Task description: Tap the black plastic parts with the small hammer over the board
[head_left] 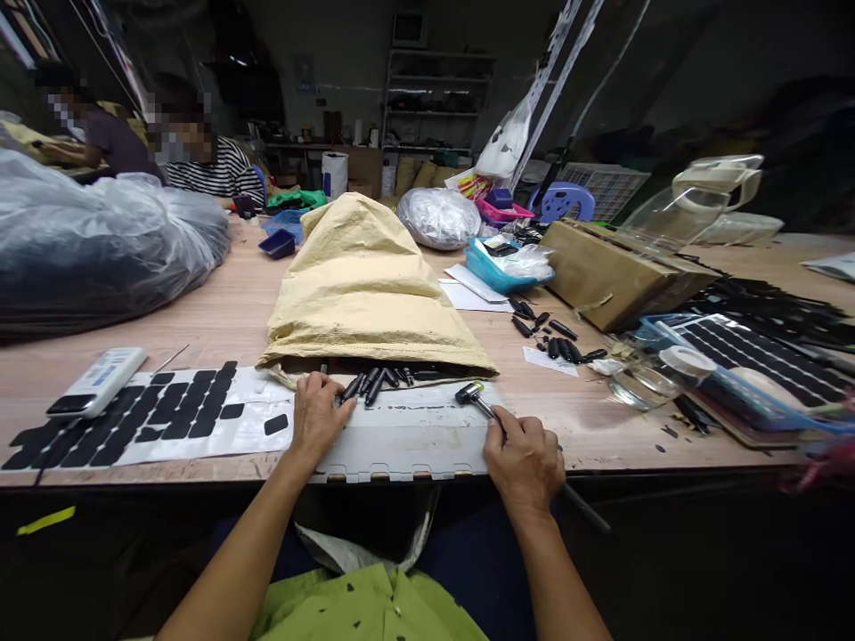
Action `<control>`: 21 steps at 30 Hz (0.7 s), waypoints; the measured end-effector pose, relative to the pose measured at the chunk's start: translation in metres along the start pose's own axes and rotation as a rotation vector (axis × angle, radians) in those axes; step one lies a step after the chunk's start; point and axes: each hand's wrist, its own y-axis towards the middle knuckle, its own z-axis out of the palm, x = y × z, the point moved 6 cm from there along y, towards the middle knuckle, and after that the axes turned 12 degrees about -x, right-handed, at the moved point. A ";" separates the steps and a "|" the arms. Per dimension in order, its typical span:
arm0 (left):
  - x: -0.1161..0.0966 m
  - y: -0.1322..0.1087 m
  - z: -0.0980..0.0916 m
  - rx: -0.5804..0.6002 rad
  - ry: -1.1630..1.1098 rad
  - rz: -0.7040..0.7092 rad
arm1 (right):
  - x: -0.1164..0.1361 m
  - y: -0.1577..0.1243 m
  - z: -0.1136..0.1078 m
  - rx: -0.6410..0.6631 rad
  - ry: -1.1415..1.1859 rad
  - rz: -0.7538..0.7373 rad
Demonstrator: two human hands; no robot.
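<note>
My right hand (525, 456) is wrapped round a small hammer (482, 407) with a dark head and a metal shaft; its dark handle sticks out below the hand, past the table edge. My left hand (319, 411) rests at the mouth of a tan woven sack (367, 294), thumb and forefinger closed about the end of a black tapered piece (351, 388). Several similar black pieces (375, 388) lie beside it, spilling from the sack's opening. Beneath both hands is a grey-white board (407, 441) with notches along its front edge.
Left are a white sheet of black stickers (193, 405) and a white handheld device (97, 383). A large plastic bag (100, 240) stands behind. Right are loose black pieces (561, 349), a cardboard box (607, 271), a clear jug (691, 209) and a blue tray (748, 392). Two people sit far left.
</note>
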 end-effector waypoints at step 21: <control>-0.038 -0.019 0.016 0.381 -0.231 -0.008 | 0.026 -0.009 -0.046 0.244 0.610 0.236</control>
